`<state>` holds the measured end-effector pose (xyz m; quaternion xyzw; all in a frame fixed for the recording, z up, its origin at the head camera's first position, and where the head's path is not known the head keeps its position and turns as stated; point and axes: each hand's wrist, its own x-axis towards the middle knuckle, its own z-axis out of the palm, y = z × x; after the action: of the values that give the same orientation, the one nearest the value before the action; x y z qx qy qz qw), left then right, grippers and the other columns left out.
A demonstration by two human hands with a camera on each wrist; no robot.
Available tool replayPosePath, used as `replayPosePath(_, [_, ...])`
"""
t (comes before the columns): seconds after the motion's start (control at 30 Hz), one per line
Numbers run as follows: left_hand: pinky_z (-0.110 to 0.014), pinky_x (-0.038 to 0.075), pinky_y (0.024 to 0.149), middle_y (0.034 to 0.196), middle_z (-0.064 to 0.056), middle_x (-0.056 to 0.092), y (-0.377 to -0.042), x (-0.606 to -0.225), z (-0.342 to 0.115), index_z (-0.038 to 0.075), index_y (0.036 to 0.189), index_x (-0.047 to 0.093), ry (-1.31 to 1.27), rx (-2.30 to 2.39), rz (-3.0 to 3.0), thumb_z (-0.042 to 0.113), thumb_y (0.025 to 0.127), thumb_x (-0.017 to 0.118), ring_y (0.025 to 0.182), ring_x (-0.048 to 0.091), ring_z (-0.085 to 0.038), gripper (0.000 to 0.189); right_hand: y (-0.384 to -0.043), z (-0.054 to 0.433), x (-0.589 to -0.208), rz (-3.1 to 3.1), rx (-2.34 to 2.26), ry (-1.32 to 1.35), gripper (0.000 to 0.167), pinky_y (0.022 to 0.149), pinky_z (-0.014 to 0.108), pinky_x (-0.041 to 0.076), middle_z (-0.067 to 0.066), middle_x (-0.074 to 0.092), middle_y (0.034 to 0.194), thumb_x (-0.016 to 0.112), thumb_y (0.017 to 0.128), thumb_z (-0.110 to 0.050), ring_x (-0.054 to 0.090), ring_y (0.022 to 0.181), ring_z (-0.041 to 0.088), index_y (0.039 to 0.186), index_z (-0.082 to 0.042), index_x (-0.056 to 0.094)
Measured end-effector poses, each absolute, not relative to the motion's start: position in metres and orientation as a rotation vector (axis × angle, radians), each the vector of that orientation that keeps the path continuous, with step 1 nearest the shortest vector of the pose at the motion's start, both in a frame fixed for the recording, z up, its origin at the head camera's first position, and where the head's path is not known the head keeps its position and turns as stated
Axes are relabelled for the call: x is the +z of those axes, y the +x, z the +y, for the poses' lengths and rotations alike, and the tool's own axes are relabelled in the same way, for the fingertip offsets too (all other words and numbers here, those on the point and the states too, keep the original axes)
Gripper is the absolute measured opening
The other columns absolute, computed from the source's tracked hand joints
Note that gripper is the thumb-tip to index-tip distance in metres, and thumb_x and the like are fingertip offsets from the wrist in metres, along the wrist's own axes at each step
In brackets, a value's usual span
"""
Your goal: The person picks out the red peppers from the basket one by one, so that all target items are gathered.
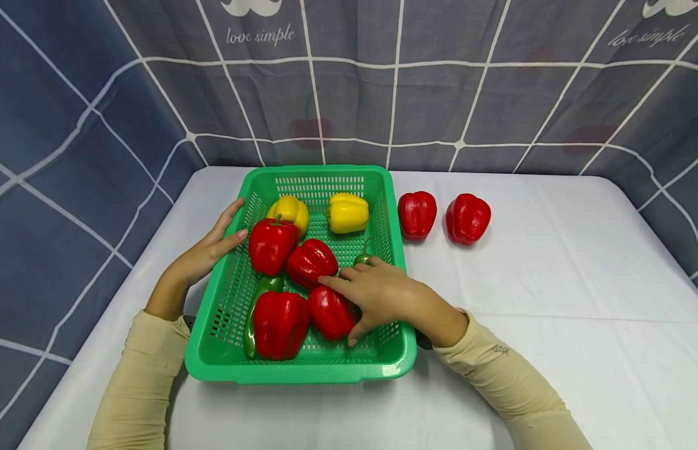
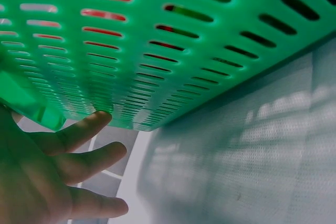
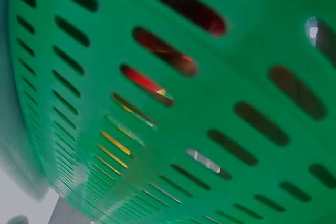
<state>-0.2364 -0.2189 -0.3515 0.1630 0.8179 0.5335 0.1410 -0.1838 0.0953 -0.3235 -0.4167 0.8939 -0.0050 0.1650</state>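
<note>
In the head view, my left hand [image 1: 205,250] rests at the left side of the green basket [image 1: 298,373], with two digits at its rim. Straight, spread fingers [image 2: 92,158] show outside the slotted wall in the left wrist view. My right hand [image 1: 377,294] reaches over the right rim and holds a red bell pepper [image 1: 329,312] between thumb and fingers. Its other fingertips hide part of a small green pepper [image 1: 362,257]. Left of the held one lie another red bell pepper [image 1: 280,325] and a long green pepper [image 1: 250,328].
Farther back in the basket are two red bell peppers [image 1: 272,245] and two yellow ones, one left [image 1: 289,210], one right [image 1: 349,214]. On the white table [image 1: 551,275], beyond the right rim, stand two more red bell peppers [image 1: 468,219]. A grey checked curtain [image 1: 354,106] hangs behind.
</note>
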Motion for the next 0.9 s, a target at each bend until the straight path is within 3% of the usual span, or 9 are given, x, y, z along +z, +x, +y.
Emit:
replayPosePath(0.47, [-0.066, -0.002, 0.103, 0.152, -0.001, -0.015, -0.2349, -0.3537, -0.2201, 0.025, 0.147, -0.005, 0.471, 1.547, 2.368, 0.021, 0.097, 0.038, 0.138, -0.016, -0.027, 0.066, -0.1845, 0.0924, -0.3271, 2.563, 0.026, -1.224, 0.092, 0.099, 0.041, 0.035, -0.001, 0.054, 0.123, 0.074, 0.066, -0.054, 0.048, 0.114, 0.018, 0.142, -0.022, 0.032])
replayPosePath(0.9, [-0.066, -0.003, 0.103, 0.153, 0.000, -0.015, -0.2360, -0.3526, -0.2180, 0.025, 0.147, -0.005, 0.477, 1.550, 2.367, 0.021, 0.097, 0.038, 0.138, -0.016, -0.026, 0.066, -0.1845, 0.0943, -0.3255, 2.544, -0.008, -1.196, 0.088, 0.102, 0.044, 0.033, 0.002, 0.053, 0.128, 0.073, 0.068, -0.052, 0.046, 0.119, 0.019, 0.140, -0.019, 0.035])
